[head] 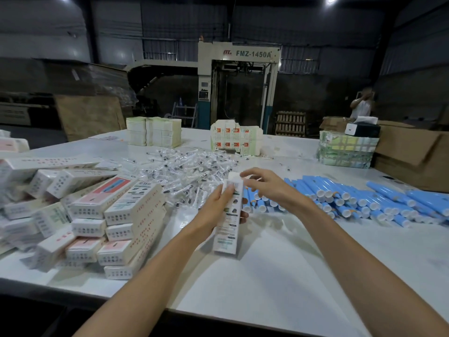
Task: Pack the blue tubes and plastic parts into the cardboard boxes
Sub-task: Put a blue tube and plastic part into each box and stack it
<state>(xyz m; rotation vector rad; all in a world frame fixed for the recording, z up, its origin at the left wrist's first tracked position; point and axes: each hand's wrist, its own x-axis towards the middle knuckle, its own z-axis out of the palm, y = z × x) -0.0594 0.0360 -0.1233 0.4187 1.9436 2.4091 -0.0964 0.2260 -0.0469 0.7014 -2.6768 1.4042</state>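
We hold a long white box [227,215] over the near middle of the table [279,276], tilted, with its near end resting on the tabletop and its far end raised. Our left hand [217,205] wraps around the box's middle from the left, fingers curled over its printed face. Our right hand [268,188] is at the far end, fingers bent and the tips pinching the end flap [234,177]. We cannot tell what is inside the box. To the right, just beside it, lies a spread of blue tubes [364,200] with white caps, loose on the table. Just beyond our hands sits a heap of clear plastic parts [189,171], also loose. On the left is a pile of closed boxes [111,215] of the same kind, stacked unevenly on their sides. Along the far edge stand stacks of flat cartons [153,133], not yet folded. At the far right sits a big brown cardboard box [413,154], its flap hanging open; its contents are hidden. Behind the table stands a machine [239,81] marked FMZ-1450A.
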